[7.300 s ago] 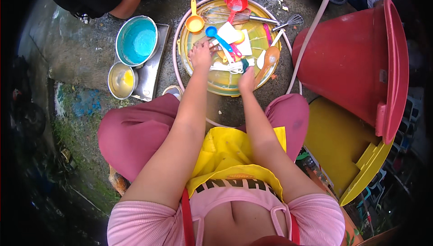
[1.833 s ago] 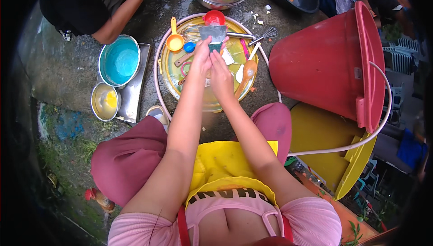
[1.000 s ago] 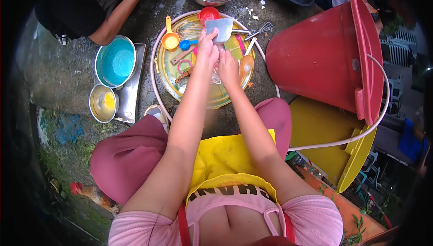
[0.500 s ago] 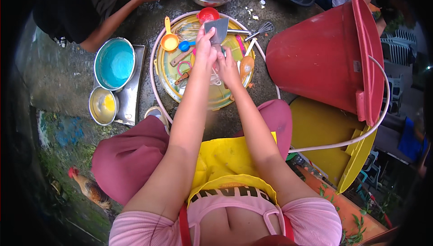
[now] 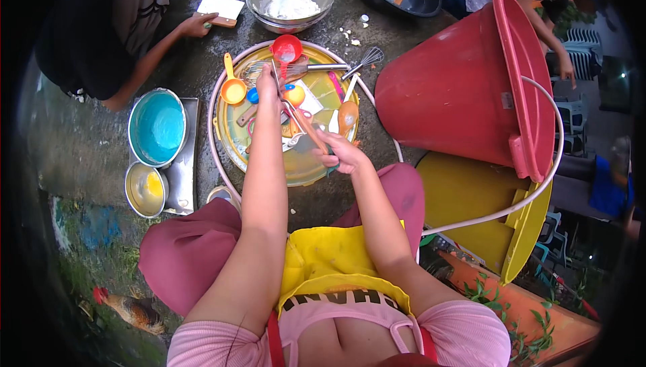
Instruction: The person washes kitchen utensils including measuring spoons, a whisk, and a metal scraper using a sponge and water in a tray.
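I hold a metal turner [image 5: 306, 127] with a brown wooden handle slantwise above a round yellow tray [image 5: 311, 175]. My left hand [image 5: 269, 86] is closed around its blade end, and the blade shows nearly edge-on. My right hand [image 5: 343, 154] is closed at the handle's end, with a bit of something dark green by the fingers that I cannot make out. Beneath lie a red cup [image 5: 286, 49], an orange scoop [image 5: 233, 90], a large whisk [image 5: 269, 67], a small whisk [image 5: 371, 56], a wooden spoon [image 5: 347, 117] and several other utensils.
A large red bucket [image 5: 451, 91] lies tipped at the right, with a pale hose [image 5: 498, 215] near it. Left are a teal-lined bowl [image 5: 157, 128] and a smaller bowl [image 5: 145, 191]. A co-worker's hand [image 5: 195, 26] holds a white-bladed scraper [image 5: 221, 7]. A rooster [image 5: 131, 310] stands lower left.
My hands have moved apart; the right has come down toward me along the turner's handle. The blade has turned nearly edge-on. The co-worker's hand has moved left, now showing a white-bladed scraper.
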